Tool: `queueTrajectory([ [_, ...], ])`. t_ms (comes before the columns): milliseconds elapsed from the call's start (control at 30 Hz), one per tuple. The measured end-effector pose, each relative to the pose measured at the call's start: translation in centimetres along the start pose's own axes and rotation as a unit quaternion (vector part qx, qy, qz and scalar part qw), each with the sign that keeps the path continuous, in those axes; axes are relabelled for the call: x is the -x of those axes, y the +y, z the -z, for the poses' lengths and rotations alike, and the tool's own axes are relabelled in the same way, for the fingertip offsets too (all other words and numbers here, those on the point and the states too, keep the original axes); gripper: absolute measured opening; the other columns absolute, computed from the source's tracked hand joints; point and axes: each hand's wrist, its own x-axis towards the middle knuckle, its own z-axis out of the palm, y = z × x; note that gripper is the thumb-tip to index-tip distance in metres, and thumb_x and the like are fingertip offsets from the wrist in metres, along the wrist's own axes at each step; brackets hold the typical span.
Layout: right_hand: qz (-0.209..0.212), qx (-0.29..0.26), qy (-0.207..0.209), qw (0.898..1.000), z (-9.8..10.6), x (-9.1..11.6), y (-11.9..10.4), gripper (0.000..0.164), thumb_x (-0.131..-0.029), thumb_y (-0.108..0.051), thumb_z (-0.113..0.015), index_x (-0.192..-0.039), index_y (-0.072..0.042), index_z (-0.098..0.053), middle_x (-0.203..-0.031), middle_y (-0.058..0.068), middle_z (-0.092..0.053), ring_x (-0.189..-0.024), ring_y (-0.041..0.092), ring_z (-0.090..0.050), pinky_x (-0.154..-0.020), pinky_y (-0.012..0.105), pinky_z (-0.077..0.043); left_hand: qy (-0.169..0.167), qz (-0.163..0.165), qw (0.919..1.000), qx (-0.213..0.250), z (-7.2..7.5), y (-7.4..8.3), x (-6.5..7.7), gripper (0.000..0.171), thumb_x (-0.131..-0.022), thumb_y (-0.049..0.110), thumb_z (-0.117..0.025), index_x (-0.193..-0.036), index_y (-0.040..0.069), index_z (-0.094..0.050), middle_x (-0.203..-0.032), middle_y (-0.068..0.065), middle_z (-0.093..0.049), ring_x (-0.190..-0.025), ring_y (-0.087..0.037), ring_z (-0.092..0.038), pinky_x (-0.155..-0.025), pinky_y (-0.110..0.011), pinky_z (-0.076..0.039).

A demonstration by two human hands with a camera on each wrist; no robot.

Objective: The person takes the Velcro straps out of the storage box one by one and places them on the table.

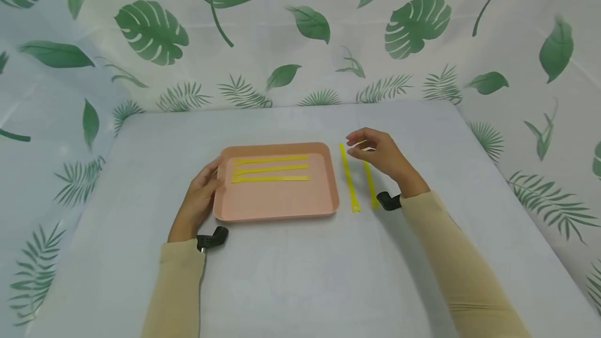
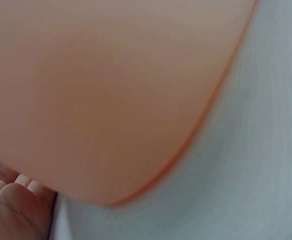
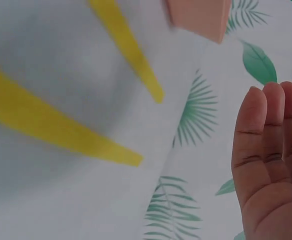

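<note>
Fingers of your right hand [image 1: 382, 154] bend loosely, a gap between them and the thumb, holding nothing near the far ends of two yellow strips. The inner strip [image 1: 348, 176] and outer strip [image 1: 370, 181] lie on the table [image 1: 300, 275], right of the tray [image 1: 272, 202]. Your left hand [image 1: 198, 200] grips the tray's left side. Three more strips lie inside it: top [image 1: 271, 160], middle [image 1: 269, 170] and bottom [image 1: 271, 178].

Expect a strip to be light, bendy and hard to break (perhaps a little slippery). Lying so flat, it should lift best pinched across its long edges. The tray looks light and stiff; hold it by the rim.
</note>
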Motion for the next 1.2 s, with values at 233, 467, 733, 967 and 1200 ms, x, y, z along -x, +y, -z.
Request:
queueTrajectory([
  [233, 0.013, -0.010, -0.018, 1.000, -0.7, -0.7, -1.6, 0.032, -0.101, -0.005, -0.073, -0.130, 0.006, -0.066, -0.130, 0.024, -0.068, -0.116, 0.035, -0.068, -0.093, 0.020, -0.054, 0.000, -0.004, 1.0000, 0.001, 0.0, 0.0, -0.2, 0.064, -0.110, -0.001, -0.046, -0.171, 0.007, -0.030, -0.178, -0.008, -0.025, -0.163, -0.025, -0.028, -0.129, -0.037, -0.032],
  [467, 0.020, -0.011, -0.032, 0.999, -1.8, -1.7, -2.9, 0.030, -0.102, -0.004, -0.072, -0.130, 0.005, -0.068, -0.130, 0.024, -0.069, -0.115, 0.033, -0.068, -0.094, 0.023, -0.054, -0.003, -0.016, 0.9998, 0.006, -0.1, 0.0, -0.4, 0.063, -0.110, -0.001, -0.047, -0.171, 0.004, -0.029, -0.179, -0.009, -0.024, -0.163, -0.026, -0.027, -0.130, -0.038, -0.030],
  [733, 0.047, -0.024, -0.066, 0.996, -3.7, -3.3, -4.0, 0.029, -0.101, 0.005, -0.069, -0.130, 0.008, -0.067, -0.130, 0.029, -0.068, -0.115, 0.036, -0.069, -0.091, 0.022, -0.056, -0.002, -0.020, 0.9998, 0.003, 0.2, -0.1, -0.3, 0.063, -0.109, -0.001, -0.047, -0.170, 0.004, -0.031, -0.178, -0.010, -0.026, -0.163, -0.027, -0.028, -0.129, -0.037, -0.032],
  [967, 0.054, -0.041, -0.091, 0.994, -5.5, -4.3, -4.7, 0.028, -0.101, 0.000, -0.072, -0.128, 0.008, -0.068, -0.130, 0.025, -0.070, -0.110, 0.034, -0.070, -0.087, 0.026, -0.059, -0.006, -0.026, 0.9996, -0.006, 0.4, -0.2, -0.5, 0.065, -0.107, -0.002, -0.046, -0.170, 0.004, -0.030, -0.178, -0.010, -0.025, -0.164, -0.028, -0.027, -0.130, -0.037, -0.030],
  [1200, 0.028, -0.058, -0.124, 0.990, -7.5, -5.2, -5.1, 0.030, -0.099, 0.001, -0.074, -0.128, 0.007, -0.070, -0.130, 0.024, -0.070, -0.104, 0.029, -0.071, -0.088, 0.028, -0.060, -0.013, -0.024, 0.9996, -0.002, 0.4, -0.3, -0.4, 0.065, -0.108, -0.002, -0.046, -0.170, 0.004, -0.029, -0.178, -0.009, -0.024, -0.164, -0.027, -0.025, -0.131, -0.039, -0.027],
])
